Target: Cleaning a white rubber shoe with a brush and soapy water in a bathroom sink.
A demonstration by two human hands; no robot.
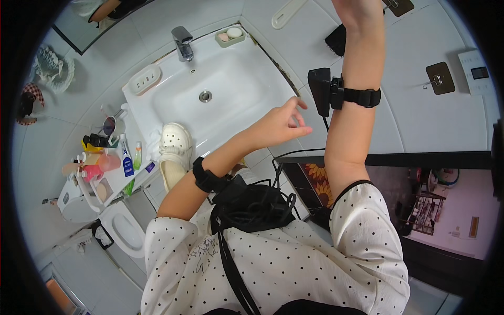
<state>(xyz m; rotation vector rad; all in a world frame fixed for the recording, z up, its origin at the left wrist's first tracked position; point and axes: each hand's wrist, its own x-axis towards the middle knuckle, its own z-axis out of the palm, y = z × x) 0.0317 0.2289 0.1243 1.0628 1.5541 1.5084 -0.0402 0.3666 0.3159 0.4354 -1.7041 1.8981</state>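
Note:
My left hand [283, 123] is over the right front rim of the white sink [247, 100], its thumb and fingers apart with nothing between them. My right arm stretches up along the tiled wall to the top edge of the view. Only the base of my right hand [359, 10] shows; its fingers are out of sight. Beside that wrist is a brush with dark bristles [336, 41], partly hidden by my arm. Two cream clogs stand at the sink's left front: one clog [175, 140] with holes in its top, another clog [172, 174] just nearer to me.
A chrome faucet [182, 43], a white soap dish [144, 80] and a green soap dish [224, 44] sit on the sink's back edge. Bottles and tubes [127, 160] crowd a shelf at left, above a toilet [123, 226]. Wall hooks [440, 79] and a doorway are at right.

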